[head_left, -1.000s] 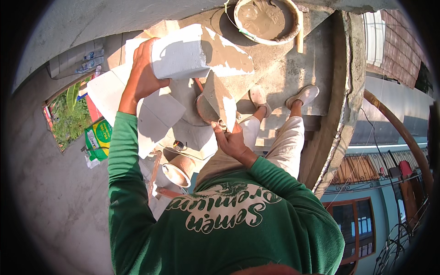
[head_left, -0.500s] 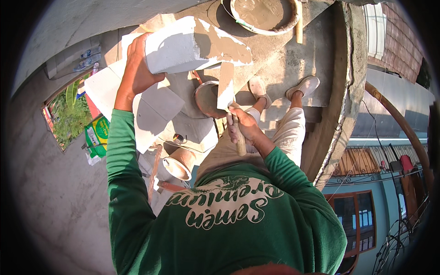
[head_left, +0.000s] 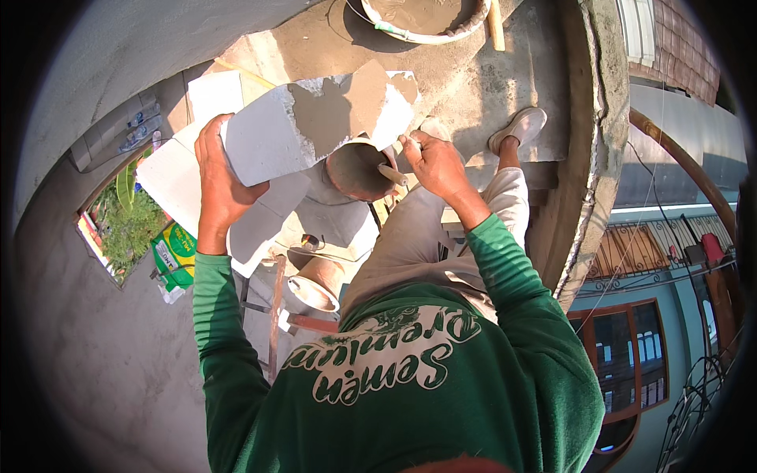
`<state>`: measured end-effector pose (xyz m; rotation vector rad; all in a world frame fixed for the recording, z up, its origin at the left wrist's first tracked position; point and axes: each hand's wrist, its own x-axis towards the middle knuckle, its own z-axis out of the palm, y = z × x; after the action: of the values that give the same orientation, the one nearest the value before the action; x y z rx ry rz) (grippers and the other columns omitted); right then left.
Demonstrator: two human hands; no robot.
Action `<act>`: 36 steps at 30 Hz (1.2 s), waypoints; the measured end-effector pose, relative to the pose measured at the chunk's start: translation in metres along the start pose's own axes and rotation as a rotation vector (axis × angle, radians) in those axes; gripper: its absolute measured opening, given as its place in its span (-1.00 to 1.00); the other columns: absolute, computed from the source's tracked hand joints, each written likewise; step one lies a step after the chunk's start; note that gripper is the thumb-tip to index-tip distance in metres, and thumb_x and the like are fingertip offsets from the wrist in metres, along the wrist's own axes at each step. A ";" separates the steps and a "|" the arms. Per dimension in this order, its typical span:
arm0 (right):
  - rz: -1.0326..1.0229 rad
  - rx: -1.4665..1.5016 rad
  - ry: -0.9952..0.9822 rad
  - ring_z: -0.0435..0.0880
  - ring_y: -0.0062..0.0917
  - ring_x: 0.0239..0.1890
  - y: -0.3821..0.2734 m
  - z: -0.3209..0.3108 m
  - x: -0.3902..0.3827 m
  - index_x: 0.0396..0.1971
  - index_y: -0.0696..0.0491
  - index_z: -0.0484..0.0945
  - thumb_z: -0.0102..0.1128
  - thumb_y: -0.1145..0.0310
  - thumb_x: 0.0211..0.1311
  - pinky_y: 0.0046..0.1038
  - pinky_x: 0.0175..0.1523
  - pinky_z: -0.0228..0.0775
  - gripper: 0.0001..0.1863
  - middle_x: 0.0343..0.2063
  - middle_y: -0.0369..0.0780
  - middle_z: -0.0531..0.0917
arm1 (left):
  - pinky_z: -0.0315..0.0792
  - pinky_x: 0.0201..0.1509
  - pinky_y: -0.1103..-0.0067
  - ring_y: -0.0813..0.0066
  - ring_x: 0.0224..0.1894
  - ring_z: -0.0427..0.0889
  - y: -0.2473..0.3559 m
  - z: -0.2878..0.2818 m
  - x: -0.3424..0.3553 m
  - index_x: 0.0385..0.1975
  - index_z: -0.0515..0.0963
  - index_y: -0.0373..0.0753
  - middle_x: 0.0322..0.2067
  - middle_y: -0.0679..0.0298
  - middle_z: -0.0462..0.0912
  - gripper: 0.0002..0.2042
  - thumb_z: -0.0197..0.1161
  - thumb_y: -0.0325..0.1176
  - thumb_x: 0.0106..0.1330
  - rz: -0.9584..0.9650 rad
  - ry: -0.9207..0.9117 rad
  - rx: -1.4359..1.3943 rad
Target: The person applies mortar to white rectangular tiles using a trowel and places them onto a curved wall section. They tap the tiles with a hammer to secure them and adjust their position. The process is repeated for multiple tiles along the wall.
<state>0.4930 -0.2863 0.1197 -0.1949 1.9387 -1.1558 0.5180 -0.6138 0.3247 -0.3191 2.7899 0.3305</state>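
Note:
My left hand (head_left: 219,177) grips the left end of a white lightweight concrete block (head_left: 256,134), thumb below and fingers over the edge. Grey wet mortar (head_left: 319,110) coats part of the block's upper face. My right hand (head_left: 440,167) is closed on a trowel, its fingers at the blade's lower end. The trowel blade (head_left: 390,118) lies against the block's mortared right part, with mortar over its upper portion. Below the block is a mortar-stained bucket (head_left: 361,175). A wooden handle (head_left: 392,175) shows at its rim; what it belongs to is unclear.
More white blocks (head_left: 169,177) lie beyond my left hand. A large mortar tub (head_left: 430,38) stands ahead, beside a wooden stick (head_left: 496,27). A small bucket (head_left: 315,284) sits near a reddish frame (head_left: 276,315). A rough concrete ledge (head_left: 599,94) runs along the right, above a drop.
My right hand and the trowel have moved up, bringing the blade onto the block's mortared face. My left hand and the block's left end have shifted lower and left in view.

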 end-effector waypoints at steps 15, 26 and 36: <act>0.289 -0.112 -0.048 0.78 0.04 0.12 0.243 0.081 0.149 0.16 0.05 0.75 -0.12 -0.12 0.68 -0.07 0.30 0.57 -0.39 0.03 0.09 0.80 | 0.27 0.61 0.29 0.18 0.48 0.40 -0.002 0.019 -0.043 0.53 0.20 -0.23 0.39 0.08 0.35 0.15 0.81 -0.24 -0.13 -0.064 -0.008 0.031; 0.542 0.685 -0.092 0.54 -0.52 -0.63 0.237 0.065 0.126 -0.31 0.08 0.67 0.15 0.03 0.61 -0.39 -0.44 0.46 -0.59 -0.58 -0.28 0.59 | 0.27 0.65 0.29 0.24 0.54 0.37 -0.146 0.020 -0.143 0.59 0.13 -0.16 0.49 0.13 0.30 -0.03 0.65 -0.38 0.24 -0.293 -0.076 -0.292; 0.407 0.458 -0.257 0.55 -0.54 -0.60 0.232 0.079 0.162 -0.48 0.03 0.56 0.16 0.00 0.63 -0.38 -0.38 0.46 -0.52 -0.62 -0.30 0.55 | 0.27 0.65 0.29 0.23 0.54 0.37 -0.206 0.016 -0.168 0.59 0.12 -0.17 0.49 0.11 0.31 -0.01 0.66 -0.40 0.20 -0.540 -0.087 -0.515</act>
<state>0.5121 -0.2903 -0.1732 0.2734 1.3646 -1.1931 0.7307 -0.7746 0.3265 -1.1110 2.3659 0.8885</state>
